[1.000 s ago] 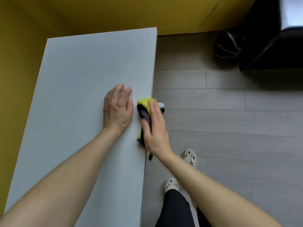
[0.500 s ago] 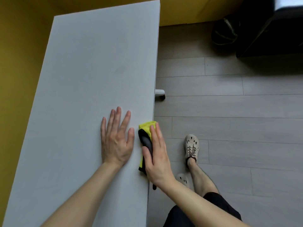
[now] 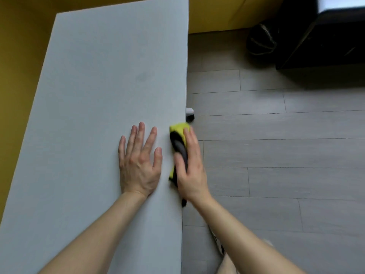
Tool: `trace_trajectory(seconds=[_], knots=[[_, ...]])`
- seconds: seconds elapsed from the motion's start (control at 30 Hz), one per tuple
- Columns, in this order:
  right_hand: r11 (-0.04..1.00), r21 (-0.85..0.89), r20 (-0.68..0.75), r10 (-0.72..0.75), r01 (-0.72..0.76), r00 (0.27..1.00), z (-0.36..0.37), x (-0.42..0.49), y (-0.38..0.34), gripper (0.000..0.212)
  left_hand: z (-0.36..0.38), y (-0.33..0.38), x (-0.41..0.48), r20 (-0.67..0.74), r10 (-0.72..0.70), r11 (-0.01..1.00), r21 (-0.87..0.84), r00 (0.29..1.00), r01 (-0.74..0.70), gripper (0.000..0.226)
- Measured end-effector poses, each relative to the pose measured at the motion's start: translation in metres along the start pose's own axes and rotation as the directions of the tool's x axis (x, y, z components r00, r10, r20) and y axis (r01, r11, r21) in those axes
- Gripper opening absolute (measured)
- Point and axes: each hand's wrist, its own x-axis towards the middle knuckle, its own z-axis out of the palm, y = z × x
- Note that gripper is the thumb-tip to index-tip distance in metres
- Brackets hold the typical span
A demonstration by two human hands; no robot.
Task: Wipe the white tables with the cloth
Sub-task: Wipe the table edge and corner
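Observation:
A white table (image 3: 94, 80) fills the left half of the view, with its long right edge running top to bottom. My left hand (image 3: 139, 161) lies flat on the tabletop with fingers spread, just left of that edge. A yellow and dark grey cloth (image 3: 178, 141) is folded over the table's right edge. My right hand (image 3: 190, 167) presses on it with straight fingers, thumb on the tabletop side. Part of the cloth is hidden under the palm.
A yellow wall (image 3: 21, 56) runs along the table's left and far sides. Grey plank floor (image 3: 276, 155) lies to the right. A white table foot with a caster (image 3: 190, 113) pokes out under the edge. Black furniture (image 3: 324, 42) and a dark bag (image 3: 260, 40) stand at the far right.
Both hands and the cloth have slid along the right edge toward me, then a little away again. My view has shifted nearer the table's near end.

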Motion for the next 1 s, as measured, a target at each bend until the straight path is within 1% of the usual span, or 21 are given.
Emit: trace_trajectory(seconds=[0.07, 0.1, 0.17, 0.33, 0.4, 0.43, 0.47, 0.53, 0.67, 0.73, 0.8, 0.93, 1.0], knots=[[1.000, 0.009, 0.054, -0.002, 0.002, 0.999, -0.003, -0.061, -0.002, 0.068, 0.000, 0.000, 0.000, 0.002, 0.003, 1.000, 0.001, 1.000, -0.003, 0.059], [1.000, 0.001, 0.066, 0.006, -0.006, 0.998, -0.003, -0.066, -0.001, 0.068, -0.001, 0.000, -0.001, 0.000, 0.003, 1.000, 0.003, 1.000, -0.003, 0.059], [1.000, -0.011, 0.041, 0.006, -0.005, 0.999, -0.001, -0.025, 0.001, 0.068, -0.001, 0.000, -0.001, 0.001, 0.004, 1.000, 0.010, 1.000, -0.004, 0.059], [0.997, -0.025, 0.003, 0.068, -0.068, 0.998, -0.003, 0.154, -0.004, 0.071, -0.002, 0.002, 0.000, 0.005, -0.005, 1.000, 0.022, 1.000, 0.005, 0.059], [0.997, -0.036, 0.012, 0.075, -0.074, 0.997, -0.004, 0.184, -0.002, 0.072, -0.002, 0.002, -0.001, 0.001, -0.006, 1.000, 0.022, 1.000, 0.006, 0.058], [0.997, -0.037, 0.007, 0.069, -0.069, 0.998, -0.003, 0.182, -0.002, 0.072, -0.002, 0.002, 0.000, 0.000, -0.007, 1.000, 0.023, 1.000, 0.007, 0.058], [0.997, -0.040, -0.006, 0.060, -0.061, 0.998, -0.001, 0.169, -0.001, 0.071, -0.002, 0.002, 0.000, -0.001, -0.007, 1.000, 0.022, 1.000, 0.007, 0.058], [0.999, -0.038, -0.025, 0.029, -0.030, 0.999, 0.002, 0.110, 0.000, 0.068, -0.003, 0.001, -0.001, -0.003, -0.006, 1.000, 0.024, 1.000, 0.006, 0.059], [1.000, -0.016, 0.042, 0.003, -0.002, 0.999, -0.001, -0.038, 0.003, 0.067, -0.004, 0.002, 0.000, 0.008, 0.000, 1.000, 0.031, 1.000, -0.001, 0.059], [1.000, -0.021, 0.069, 0.021, -0.019, 0.997, -0.003, -0.053, 0.002, 0.068, -0.004, 0.003, 0.000, 0.009, 0.001, 1.000, 0.031, 1.000, -0.002, 0.059], [0.999, -0.033, 0.049, 0.014, -0.013, 0.999, -0.001, -0.013, 0.000, 0.067, -0.003, 0.002, 0.000, 0.001, 0.005, 1.000, 0.031, 1.000, -0.005, 0.059], [0.997, -0.042, 0.005, 0.063, -0.063, 0.998, 0.000, 0.123, -0.005, 0.069, -0.003, 0.001, -0.001, 0.008, -0.006, 1.000, 0.025, 1.000, 0.006, 0.059], [0.997, -0.057, 0.001, 0.058, -0.058, 0.998, -0.002, 0.168, -0.004, 0.068, -0.003, 0.002, -0.001, 0.004, -0.009, 1.000, 0.018, 1.000, 0.009, 0.058]])
